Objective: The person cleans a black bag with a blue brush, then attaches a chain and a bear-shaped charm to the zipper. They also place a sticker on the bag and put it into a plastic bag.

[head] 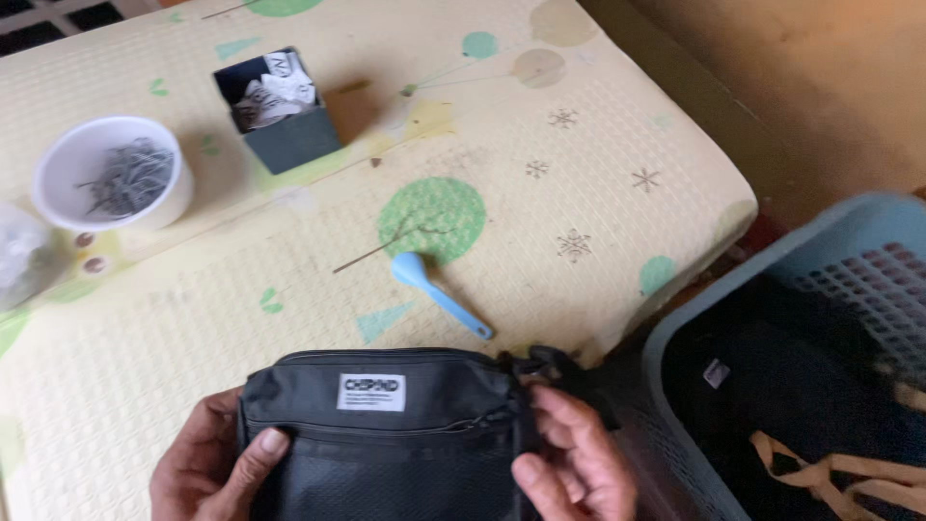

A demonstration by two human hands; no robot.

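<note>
Head view: a black zippered pouch [386, 425] with a white label lies at the near edge of the desk [598, 145] — the left hand [207, 468] clasps its left side, thumb on the front; the right hand [569, 458] pinches its right edge by the buckle strap; beyond lie a light blue spoon [434, 289], a white bowl [111, 174] of grey metal clips, a dark box [280, 111] of papers; a blue basket [820, 280] stands right.
</note>
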